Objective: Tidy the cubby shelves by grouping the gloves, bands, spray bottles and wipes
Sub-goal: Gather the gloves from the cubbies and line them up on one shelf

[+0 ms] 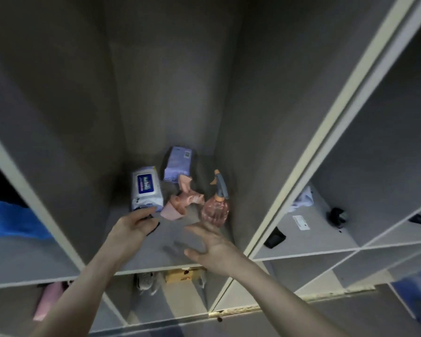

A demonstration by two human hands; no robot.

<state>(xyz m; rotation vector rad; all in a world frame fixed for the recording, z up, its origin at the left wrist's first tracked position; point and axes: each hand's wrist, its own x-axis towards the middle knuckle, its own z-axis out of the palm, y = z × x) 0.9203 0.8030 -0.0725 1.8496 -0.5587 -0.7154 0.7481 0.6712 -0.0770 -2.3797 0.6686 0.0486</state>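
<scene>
In the middle cubby [141, 254] lie a white wipes pack with a blue label [145, 188], a lilac wipes pack [176, 164] behind it, crumpled pink gloves [182, 200] and a pink spray bottle with a grey trigger head [215, 207]. My left hand [134, 222] is at the front end of the white pack, its fingers curled round a small dark thing [154, 227] that looks like a black band. My right hand [214, 249] hovers just in front of the spray bottle with fingers spread and holds nothing.
The left cubby holds a blue cloth [12, 220]. The right cubby has a white cloth [301, 198], a label [300, 222] and black items [275, 237]. Below are a pink bottle [46, 300], a yellow box [182, 276] and a grey item [146, 280].
</scene>
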